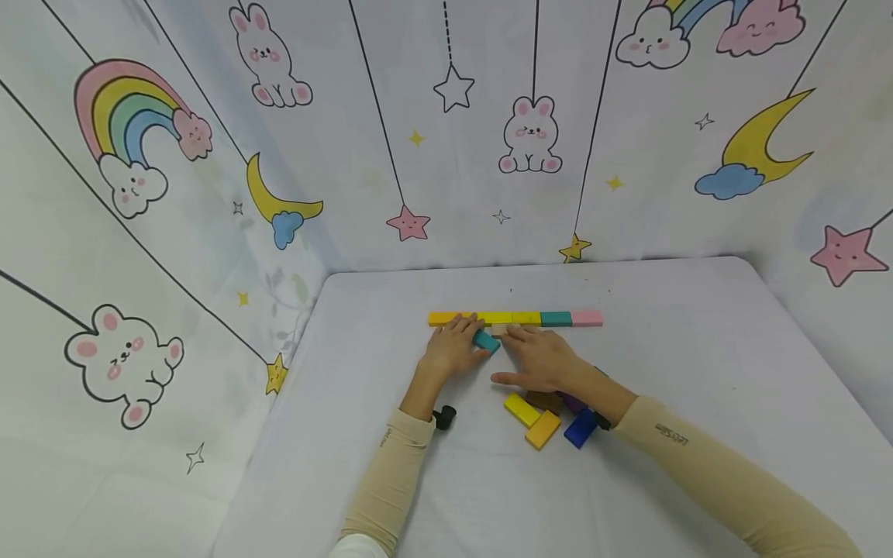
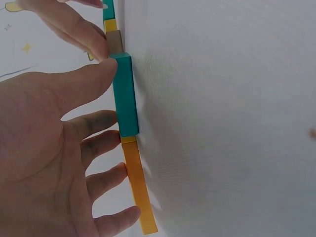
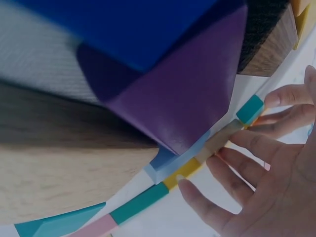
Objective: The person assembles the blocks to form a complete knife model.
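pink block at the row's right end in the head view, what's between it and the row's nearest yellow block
A teal block lies between the pink block and that yellow block, as the head view shows.

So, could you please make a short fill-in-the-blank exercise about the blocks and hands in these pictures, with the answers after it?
1. A teal block in front of the row is held in the ____ hand.
2. In the head view, the pink block sits at the row's ____ end.
3. In that view, the block at the row's opposite end is ____ in colour.

Missing words: left; right; orange.
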Action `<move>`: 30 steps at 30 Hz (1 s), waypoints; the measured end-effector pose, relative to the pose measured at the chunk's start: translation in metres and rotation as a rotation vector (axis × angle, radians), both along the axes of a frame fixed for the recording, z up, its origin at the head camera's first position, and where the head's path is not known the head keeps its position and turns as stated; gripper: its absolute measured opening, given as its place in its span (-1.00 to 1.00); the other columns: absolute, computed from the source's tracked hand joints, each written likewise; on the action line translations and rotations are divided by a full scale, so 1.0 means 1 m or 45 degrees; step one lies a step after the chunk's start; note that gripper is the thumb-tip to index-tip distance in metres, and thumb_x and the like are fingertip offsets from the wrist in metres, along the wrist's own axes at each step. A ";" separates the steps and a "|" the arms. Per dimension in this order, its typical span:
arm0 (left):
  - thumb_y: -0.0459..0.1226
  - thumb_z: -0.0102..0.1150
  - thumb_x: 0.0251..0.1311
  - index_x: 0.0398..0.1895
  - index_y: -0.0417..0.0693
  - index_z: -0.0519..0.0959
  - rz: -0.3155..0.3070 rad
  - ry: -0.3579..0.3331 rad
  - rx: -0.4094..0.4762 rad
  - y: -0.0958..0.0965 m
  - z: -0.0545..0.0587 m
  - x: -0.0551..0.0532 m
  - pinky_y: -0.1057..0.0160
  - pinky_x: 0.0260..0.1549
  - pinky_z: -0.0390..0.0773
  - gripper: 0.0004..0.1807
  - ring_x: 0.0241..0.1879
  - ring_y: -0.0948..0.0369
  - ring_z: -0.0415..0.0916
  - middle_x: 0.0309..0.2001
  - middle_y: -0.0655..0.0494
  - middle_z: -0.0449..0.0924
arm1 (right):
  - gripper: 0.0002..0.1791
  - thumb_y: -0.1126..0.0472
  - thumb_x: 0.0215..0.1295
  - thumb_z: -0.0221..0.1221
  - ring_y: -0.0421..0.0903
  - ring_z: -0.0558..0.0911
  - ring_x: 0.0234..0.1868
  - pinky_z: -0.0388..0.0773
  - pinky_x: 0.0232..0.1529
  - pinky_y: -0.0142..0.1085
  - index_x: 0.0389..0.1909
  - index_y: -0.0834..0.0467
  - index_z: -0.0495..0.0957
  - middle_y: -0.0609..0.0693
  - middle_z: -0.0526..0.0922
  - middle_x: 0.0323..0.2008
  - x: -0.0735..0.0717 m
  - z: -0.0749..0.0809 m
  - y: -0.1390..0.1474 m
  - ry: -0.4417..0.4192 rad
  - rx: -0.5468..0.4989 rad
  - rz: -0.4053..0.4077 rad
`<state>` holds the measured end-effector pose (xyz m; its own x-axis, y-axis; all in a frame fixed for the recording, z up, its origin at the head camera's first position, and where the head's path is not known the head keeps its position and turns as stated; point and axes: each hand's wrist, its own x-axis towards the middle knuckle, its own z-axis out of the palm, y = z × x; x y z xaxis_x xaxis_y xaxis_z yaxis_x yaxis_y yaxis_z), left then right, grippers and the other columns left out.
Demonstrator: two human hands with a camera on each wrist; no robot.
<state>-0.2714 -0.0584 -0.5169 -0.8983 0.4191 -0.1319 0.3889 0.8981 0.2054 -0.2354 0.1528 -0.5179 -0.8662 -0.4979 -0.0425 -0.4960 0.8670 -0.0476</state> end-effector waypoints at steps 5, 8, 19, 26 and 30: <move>0.14 0.14 0.48 0.63 0.14 0.24 0.002 -0.011 0.005 0.000 0.001 0.000 -0.23 0.53 0.13 -0.24 0.64 0.01 -0.03 0.66 0.12 0.09 | 0.10 -0.63 0.28 0.00 0.20 0.39 0.50 0.46 0.37 0.18 0.54 0.14 0.36 0.18 0.34 0.54 -0.001 0.000 -0.002 0.002 0.009 0.000; 0.13 0.15 0.47 0.63 0.14 0.24 0.007 -0.021 0.010 0.000 0.001 0.000 -0.23 0.53 0.13 -0.24 0.64 0.02 -0.03 0.66 0.12 0.08 | 0.11 -0.63 0.28 0.00 0.20 0.38 0.50 0.46 0.37 0.19 0.54 0.15 0.36 0.18 0.33 0.54 -0.002 -0.001 -0.002 -0.006 0.009 -0.001; 0.12 0.16 0.48 0.63 0.12 0.24 0.002 -0.026 0.019 0.001 0.001 0.001 -0.23 0.54 0.12 -0.24 0.64 0.00 -0.02 0.66 0.11 0.08 | -0.02 -0.51 0.42 0.00 0.20 0.32 0.54 0.25 0.48 0.28 0.58 0.13 0.30 0.18 0.31 0.55 -0.002 0.003 -0.001 -0.043 -0.014 0.002; 0.13 0.13 0.49 0.64 0.11 0.22 0.001 -0.044 0.009 0.001 0.003 0.001 -0.24 0.54 0.11 -0.24 0.64 -0.01 -0.04 0.67 0.10 0.06 | -0.09 -0.41 0.47 0.06 0.15 0.29 0.56 0.20 0.52 0.25 0.58 0.14 0.29 0.13 0.31 0.56 0.004 0.005 -0.001 -0.073 -0.175 0.059; 0.16 0.07 0.51 0.67 0.16 0.16 -0.002 -0.067 -0.029 0.000 0.001 -0.003 -0.22 0.55 0.09 -0.22 0.66 0.02 -0.09 0.68 0.15 0.01 | -0.14 -0.36 0.49 0.09 0.13 0.25 0.58 0.16 0.54 0.22 0.56 0.15 0.33 0.11 0.29 0.57 0.010 0.002 -0.004 -0.132 -0.233 0.137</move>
<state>-0.2748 -0.0582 -0.5163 -0.8892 0.4171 -0.1882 0.3797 0.9020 0.2053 -0.2254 0.1491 -0.5155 -0.8036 -0.5945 -0.0293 -0.5692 0.7818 -0.2545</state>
